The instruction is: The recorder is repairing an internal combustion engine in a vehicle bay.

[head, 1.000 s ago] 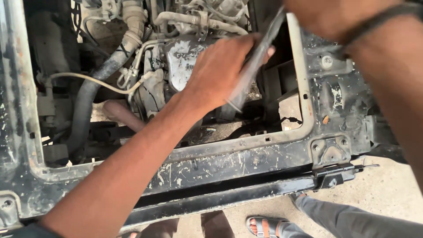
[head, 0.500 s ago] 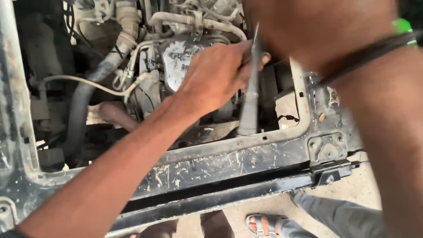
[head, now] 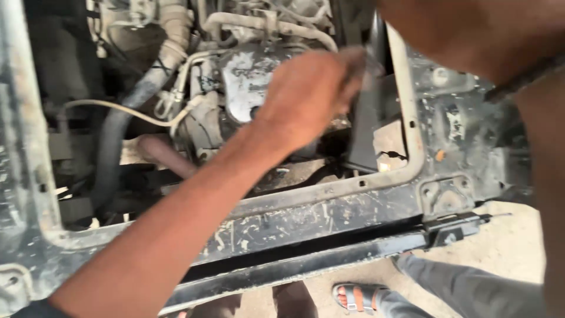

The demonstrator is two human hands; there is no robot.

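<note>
The left hand (head: 312,97) reaches in over the open engine bay, arm stretched diagonally from the lower left, fingers curled together around the upper end of a dark flat tool (head: 364,126). The grip is blurred, so how tightly the fingers clamp is hard to tell, but they wrap around it. The tool hangs down almost upright from the hand, its lower end near the inner edge of the worn metal frame (head: 329,206) that runs across the front of the bay.

The right hand itself is out of view; only the right forearm (head: 500,41) fills the top right corner, very close to the camera, with a dark band across the wrist. Whether that hand grips anything cannot be told.

Just left of the left hand sits a grimy grey engine cover (head: 250,82). Further left, a thick black hose (head: 118,138) bends downward, and a thin pale cable (head: 118,109) crosses in front of it. A black bar (head: 329,259) runs below the frame. Down at the bottom, on sandy ground, a foot in a grey sandal (head: 356,294) shows beside a grey trouser leg (head: 465,288).
</note>
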